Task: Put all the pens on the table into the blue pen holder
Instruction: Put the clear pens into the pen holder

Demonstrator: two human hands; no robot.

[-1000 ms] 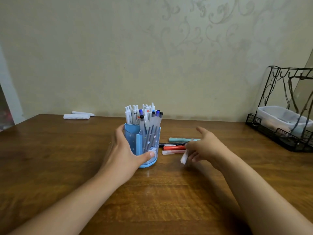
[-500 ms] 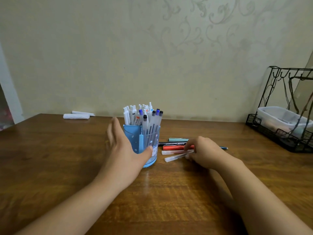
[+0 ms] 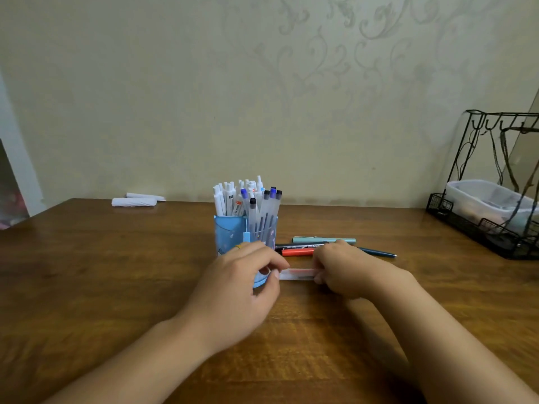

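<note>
Over the wooden table (image 3: 87, 272), my left hand (image 3: 239, 290) and right hand (image 3: 347, 272) pinch opposite ends of a white pen (image 3: 296, 274), level beside the blue pen holder (image 3: 230, 231).

Glossy wooden table (image 3: 116, 287) (translucent plastic holder (image 3: 230, 231)).

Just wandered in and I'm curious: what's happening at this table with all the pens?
A person is tidying pens into a blue pen holder, already packed with pens. Both hands grip one white pen level in front of the holder, the left hand at one end, the right hand at the other. A teal pen, a black pen, a red pen and a dark blue pen lie on the table.
</note>
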